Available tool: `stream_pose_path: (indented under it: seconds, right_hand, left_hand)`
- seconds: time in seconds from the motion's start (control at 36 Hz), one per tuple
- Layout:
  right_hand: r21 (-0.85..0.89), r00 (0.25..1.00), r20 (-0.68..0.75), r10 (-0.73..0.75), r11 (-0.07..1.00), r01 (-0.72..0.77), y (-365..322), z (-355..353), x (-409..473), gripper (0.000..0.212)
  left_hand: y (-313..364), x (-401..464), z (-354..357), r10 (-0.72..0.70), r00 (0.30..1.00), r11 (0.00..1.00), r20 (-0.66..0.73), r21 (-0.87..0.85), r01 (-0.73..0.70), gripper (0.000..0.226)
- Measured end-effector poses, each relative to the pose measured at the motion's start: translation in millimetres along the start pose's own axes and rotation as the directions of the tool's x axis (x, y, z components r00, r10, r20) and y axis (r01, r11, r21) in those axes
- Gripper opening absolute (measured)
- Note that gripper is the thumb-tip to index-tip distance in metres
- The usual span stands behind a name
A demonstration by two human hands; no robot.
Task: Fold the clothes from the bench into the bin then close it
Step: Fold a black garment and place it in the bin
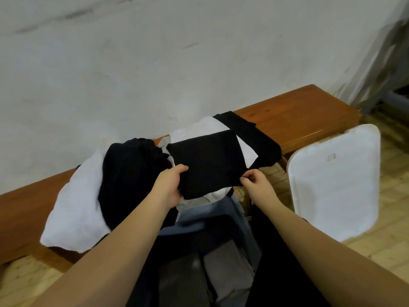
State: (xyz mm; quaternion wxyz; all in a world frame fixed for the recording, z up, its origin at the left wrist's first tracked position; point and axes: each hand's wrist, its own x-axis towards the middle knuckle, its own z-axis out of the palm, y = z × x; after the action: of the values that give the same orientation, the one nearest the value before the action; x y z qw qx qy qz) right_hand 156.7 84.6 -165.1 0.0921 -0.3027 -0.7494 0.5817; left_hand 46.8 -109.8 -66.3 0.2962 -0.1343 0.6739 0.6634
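Folded black cloth point(208, 162) is pinched at its near corners by the left hand point(169, 185) and right hand point(256, 185). It hangs over the bench's point(298, 116) front edge, above the bin point(212, 251).

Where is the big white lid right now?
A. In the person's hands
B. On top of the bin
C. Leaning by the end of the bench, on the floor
C: the white lid stands on the floor against the bench end, while both hands hold a folded black cloth.

Bench point(298, 111) – glossy wood; lid point(334, 182) – matt plastic; black cloth point(208, 160).
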Motion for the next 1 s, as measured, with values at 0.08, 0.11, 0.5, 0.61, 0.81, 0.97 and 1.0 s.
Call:
stream_pose_path:
  seconds: [0.08,0.11,0.5,0.61,0.81,0.97,1.0]
  right_hand:
    - [0.029,0.997,0.009,0.074,0.997,-0.074,3.2,0.8,4.8,0.012]
    - [0.062,0.994,0.008,0.105,0.992,-0.106,3.6,0.0,4.7,0.015]
    - [0.635,0.841,0.419,0.342,0.552,-0.541,0.5,-7.9,5.6,0.063]
    - [0.695,0.791,0.557,0.255,0.380,-0.611,-2.0,-8.1,3.7,0.072]
    - [0.616,0.700,0.712,0.051,0.433,-0.658,-9.3,-11.5,-6.1,0.072]
    - [0.479,0.604,0.794,0.073,0.536,-0.695,1.2,-31.0,-23.7,0.063]
    - [0.440,0.592,0.797,0.119,0.557,-0.705,2.2,-35.3,-27.0,0.056]
  left_hand:
    - [-1.2,-6.4,1.1,-0.177,0.980,0.984,0.089,0.012,0.177,0.024]
    - [-1.3,-8.1,1.5,-0.200,0.975,0.980,0.096,0.028,0.198,0.022]
    - [38.2,-38.4,20.0,0.019,0.989,1.000,0.148,0.001,-0.019,0.031]
    - [50.3,-51.7,28.2,0.041,0.984,0.999,0.176,0.004,-0.042,0.011]
    - [60.6,-64.7,24.4,0.072,0.983,0.997,0.168,0.028,-0.078,0.007]
    - [51.0,-83.5,-1.7,0.043,0.986,0.995,0.162,0.078,-0.056,0.009]
    - [45.6,-86.0,-8.6,0.024,0.987,0.995,0.162,0.088,-0.039,0.011]
